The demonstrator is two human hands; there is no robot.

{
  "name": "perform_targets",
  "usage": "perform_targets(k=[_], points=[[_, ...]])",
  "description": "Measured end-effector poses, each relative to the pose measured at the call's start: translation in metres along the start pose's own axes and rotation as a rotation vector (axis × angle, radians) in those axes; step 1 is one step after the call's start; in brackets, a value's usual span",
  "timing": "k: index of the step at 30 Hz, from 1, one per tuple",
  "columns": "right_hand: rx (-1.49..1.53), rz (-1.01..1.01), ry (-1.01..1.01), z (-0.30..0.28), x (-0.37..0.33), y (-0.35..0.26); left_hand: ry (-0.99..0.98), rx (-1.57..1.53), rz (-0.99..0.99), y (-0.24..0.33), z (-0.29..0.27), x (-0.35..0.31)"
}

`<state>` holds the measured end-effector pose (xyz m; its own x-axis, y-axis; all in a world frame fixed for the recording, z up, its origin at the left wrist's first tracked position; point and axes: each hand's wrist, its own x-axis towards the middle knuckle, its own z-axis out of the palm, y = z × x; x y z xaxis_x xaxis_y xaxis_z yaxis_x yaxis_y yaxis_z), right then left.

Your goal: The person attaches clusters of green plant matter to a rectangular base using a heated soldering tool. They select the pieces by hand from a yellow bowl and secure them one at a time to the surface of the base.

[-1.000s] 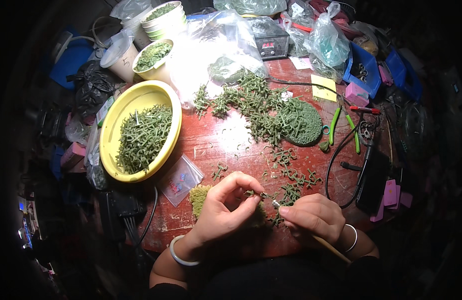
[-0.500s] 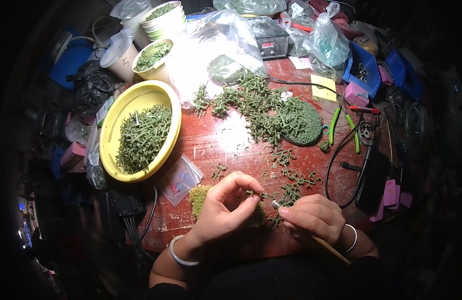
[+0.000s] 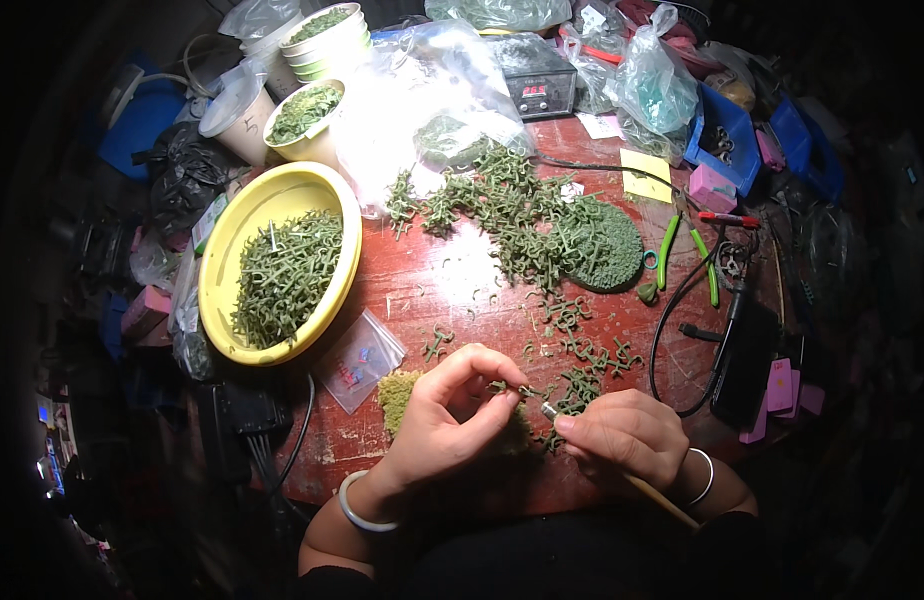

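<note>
Over the near middle of the red table, my left hand pinches a small curved green piece between thumb and fingertips. My right hand is closed round a thin wooden-handled tool with a silver metal collar. The collar end points at the green piece, its fine tip close to my left fingertips; I cannot tell whether they touch. Beneath my left hand lies a yellow-green textured pad, mostly hidden. Loose green branched pieces lie just beyond my right hand.
A yellow basin full of green pieces stands at left, beside plastic bags. Farther back are a green heap, a round green pad, tubs and a display box. Green-handled pliers and cables lie right.
The tool in my right hand has shifted very slightly to the left. My left hand and the green piece look still.
</note>
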<state>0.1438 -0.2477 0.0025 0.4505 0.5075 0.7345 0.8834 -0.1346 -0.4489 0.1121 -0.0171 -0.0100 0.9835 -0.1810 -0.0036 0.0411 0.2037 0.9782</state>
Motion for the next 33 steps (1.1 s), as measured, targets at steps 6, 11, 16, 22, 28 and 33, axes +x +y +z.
perform_targets(k=[6,11,16,22,28,33], points=[[-0.031,0.004,0.01,0.0011,0.0012,0.0016,0.007,-0.005,-0.011,0.0014,0.0013,0.0],[-0.008,0.002,0.009,0.0004,0.0,0.001,-0.003,0.003,-0.007,0.0022,0.0004,0.0003],[0.0,0.014,-0.001,0.0004,0.0001,0.0012,-0.003,0.003,-0.007,-0.0002,0.0001,0.0002],[-0.005,0.012,-0.009,-0.0001,-0.0006,0.0006,-0.009,0.019,0.009,0.001,0.0002,-0.0003],[-0.004,0.032,0.023,-0.0003,-0.0008,0.0006,-0.018,0.001,-0.031,-0.0001,-0.0012,-0.0023],[-0.004,0.208,0.036,0.0012,-0.0028,0.0035,-0.025,-0.041,-0.013,-0.0005,-0.0007,-0.0021]])
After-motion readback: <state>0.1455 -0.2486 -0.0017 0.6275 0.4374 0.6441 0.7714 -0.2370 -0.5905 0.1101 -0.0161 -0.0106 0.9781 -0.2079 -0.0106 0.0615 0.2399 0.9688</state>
